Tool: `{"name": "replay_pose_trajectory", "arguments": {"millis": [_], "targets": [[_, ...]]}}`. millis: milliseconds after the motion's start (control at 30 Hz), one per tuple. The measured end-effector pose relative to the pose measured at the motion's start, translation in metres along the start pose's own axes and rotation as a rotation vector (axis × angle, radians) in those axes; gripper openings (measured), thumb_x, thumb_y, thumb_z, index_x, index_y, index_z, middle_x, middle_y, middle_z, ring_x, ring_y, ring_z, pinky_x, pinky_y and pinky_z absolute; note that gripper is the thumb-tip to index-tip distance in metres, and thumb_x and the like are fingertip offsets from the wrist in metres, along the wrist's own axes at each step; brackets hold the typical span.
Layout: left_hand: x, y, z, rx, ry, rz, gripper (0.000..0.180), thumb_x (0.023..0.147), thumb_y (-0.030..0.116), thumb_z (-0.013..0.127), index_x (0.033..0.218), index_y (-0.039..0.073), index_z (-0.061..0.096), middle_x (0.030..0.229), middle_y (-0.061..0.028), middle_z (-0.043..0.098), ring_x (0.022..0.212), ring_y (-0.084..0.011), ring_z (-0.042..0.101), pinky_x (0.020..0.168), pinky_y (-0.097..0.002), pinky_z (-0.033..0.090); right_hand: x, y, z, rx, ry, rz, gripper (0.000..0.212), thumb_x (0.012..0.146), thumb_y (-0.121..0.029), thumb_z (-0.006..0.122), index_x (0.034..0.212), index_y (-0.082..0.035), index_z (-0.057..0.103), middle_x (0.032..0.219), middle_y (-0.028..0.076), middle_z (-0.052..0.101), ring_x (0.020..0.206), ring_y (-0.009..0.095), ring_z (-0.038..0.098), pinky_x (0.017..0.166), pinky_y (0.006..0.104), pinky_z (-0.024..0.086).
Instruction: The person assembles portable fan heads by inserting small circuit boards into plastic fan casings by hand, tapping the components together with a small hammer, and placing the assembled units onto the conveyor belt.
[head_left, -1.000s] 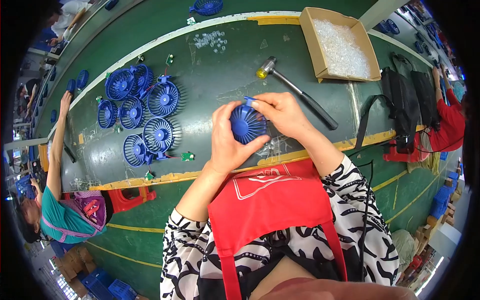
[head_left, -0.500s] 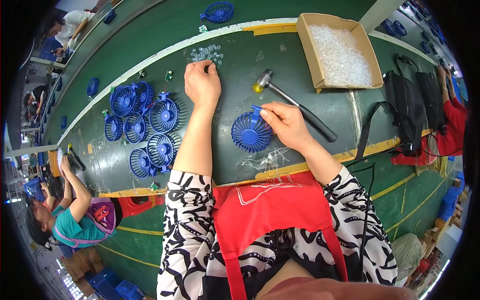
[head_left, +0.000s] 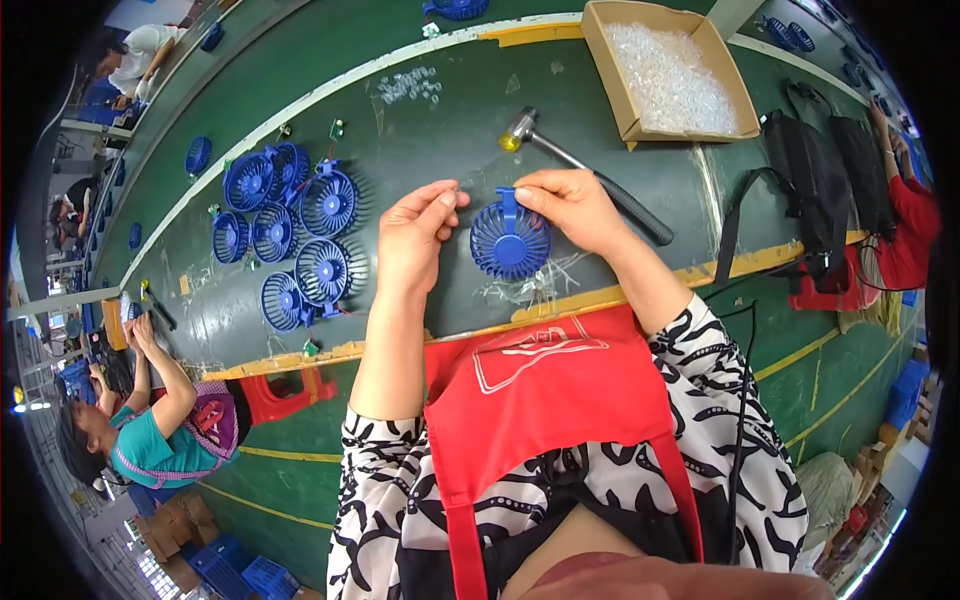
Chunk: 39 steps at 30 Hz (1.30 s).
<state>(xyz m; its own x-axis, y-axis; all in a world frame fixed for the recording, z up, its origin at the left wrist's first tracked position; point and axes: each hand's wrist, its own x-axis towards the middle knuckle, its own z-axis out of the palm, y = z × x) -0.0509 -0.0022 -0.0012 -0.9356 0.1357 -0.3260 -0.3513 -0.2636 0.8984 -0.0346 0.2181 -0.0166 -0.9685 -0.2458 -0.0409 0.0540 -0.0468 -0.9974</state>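
Note:
My right hand (head_left: 577,207) pinches the short stem at the top of a round blue fan housing (head_left: 510,242), which it keeps upright over the near part of the bench. To its left, my left hand (head_left: 420,228) is closed in a pinch a little short of that stem. What sits between its fingertips is too small to make out. Beyond it lies a loose cluster of small clear plastic pieces (head_left: 410,85). A hammer (head_left: 590,175) with a yellow face and black grip rests just past my right hand.
Several blue fan housings (head_left: 328,202) with wires and small green boards stand at the left. A cardboard box (head_left: 628,110) of clear pieces sits at the far right, near a black bag (head_left: 805,195). A co-worker (head_left: 150,420) works further left.
My left hand has drawn back from the clear pieces toward the fan housing, its fingers pinched. My right hand has raised the housing slightly and turned it more upright.

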Motion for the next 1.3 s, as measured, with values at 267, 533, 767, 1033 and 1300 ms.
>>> {"name": "replay_pose_trajectory", "arguments": {"millis": [267, 533, 767, 1033, 1300], "targets": [[-0.037, -0.004, -0.003, -0.102, -0.115, -0.028, 0.019, 0.087, 0.006, 0.067, 0.106, 0.002, 0.068, 0.092, -0.0081, 0.071, 0.073, -0.0082, 0.058, 0.064, -0.0205, 0.044, -0.014, -0.012, 0.021, 0.156, -0.149, 0.11, 0.021, 0.093, -0.018, 0.064, 0.101, 0.001, 0.07, 0.082, -0.001, 0.065, 0.072, 0.004, 0.055, 0.065, 0.0209, 0.046], [-0.043, -0.006, -0.009, -0.075, -0.163, 0.008, 0.019, 0.086, 0.003, 0.068, 0.105, 0.001, 0.068, 0.091, -0.0096, 0.071, 0.073, -0.0111, 0.06, 0.068, -0.0233, 0.048, -0.015, -0.014, 0.025, 0.176, -0.19, 0.116, 0.021, 0.093, -0.018, 0.065, 0.099, 0.001, 0.07, 0.081, 0.0, 0.066, 0.071, 0.004, 0.056, 0.064, 0.0208, 0.046], [-0.05, -0.002, -0.002, 0.16, -0.077, 0.139, 0.017, 0.086, -0.001, 0.067, 0.103, -0.002, 0.07, 0.092, -0.0088, 0.071, 0.082, -0.0123, 0.065, 0.077, -0.0249, 0.052, -0.011, -0.015, 0.029, 0.08, -0.153, 0.118, 0.02, 0.092, -0.018, 0.064, 0.094, 0.001, 0.07, 0.074, -0.001, 0.064, 0.067, 0.004, 0.055, 0.06, 0.0218, 0.045], [-0.041, 0.001, -0.003, 0.056, -0.057, 0.175, 0.018, 0.088, 0.005, 0.067, 0.105, -0.002, 0.07, 0.092, -0.0056, 0.071, 0.083, -0.0093, 0.064, 0.075, -0.0231, 0.051, 0.014, -0.029, 0.041, -0.224, -0.168, -0.082, 0.017, 0.088, -0.016, 0.065, 0.087, 0.0, 0.069, 0.064, 0.004, 0.061, 0.061, 0.005, 0.052, 0.056, 0.0247, 0.043], [-0.006, 0.053, -0.025, 0.04, 0.048, 0.082, 0.016, 0.083, 0.014, 0.075, 0.077, 0.004, 0.064, 0.072, -0.0016, 0.065, 0.061, -0.0057, 0.055, 0.057, -0.0213, 0.044, 0.052, 0.003, 0.021, 0.086, -0.111, 0.027, 0.029, 0.099, -0.022, 0.053, 0.102, 0.005, 0.064, 0.084, 0.008, 0.064, 0.064, 0.011, 0.059, 0.055, 0.0241, 0.049]]}}
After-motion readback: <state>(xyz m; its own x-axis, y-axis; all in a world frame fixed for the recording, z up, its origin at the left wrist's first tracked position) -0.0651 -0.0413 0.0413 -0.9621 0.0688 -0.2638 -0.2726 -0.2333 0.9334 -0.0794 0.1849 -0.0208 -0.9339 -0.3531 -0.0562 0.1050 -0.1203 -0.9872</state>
